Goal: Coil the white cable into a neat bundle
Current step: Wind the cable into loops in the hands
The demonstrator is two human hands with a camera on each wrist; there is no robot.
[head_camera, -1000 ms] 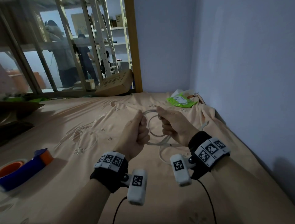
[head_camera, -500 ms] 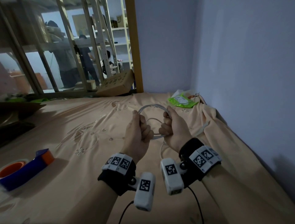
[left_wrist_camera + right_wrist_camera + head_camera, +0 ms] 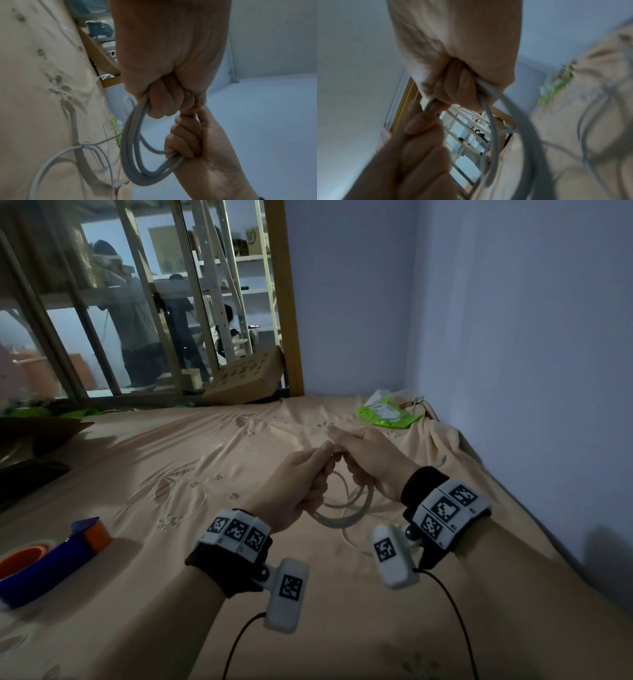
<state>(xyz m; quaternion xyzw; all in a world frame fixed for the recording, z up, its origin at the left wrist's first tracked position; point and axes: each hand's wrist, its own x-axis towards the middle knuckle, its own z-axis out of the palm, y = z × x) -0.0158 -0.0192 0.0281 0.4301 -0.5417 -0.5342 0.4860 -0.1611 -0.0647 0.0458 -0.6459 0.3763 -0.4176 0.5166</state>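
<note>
While the peach bedsheet (image 3: 171,474) fills the lower frame, the left hand (image 3: 301,487) and right hand (image 3: 373,460), fists touching at centre, both clutch the white cable (image 3: 342,517), its several loops hanging downward below them.

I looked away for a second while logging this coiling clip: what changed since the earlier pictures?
The right hand swung over to meet the left hand at the top of the thin white cable, so the loops, upright between the hands half a second ago, now hang below both fists. Both hands kept their grip. The blue-and-orange tape dispenser and green packet stayed put.
</note>
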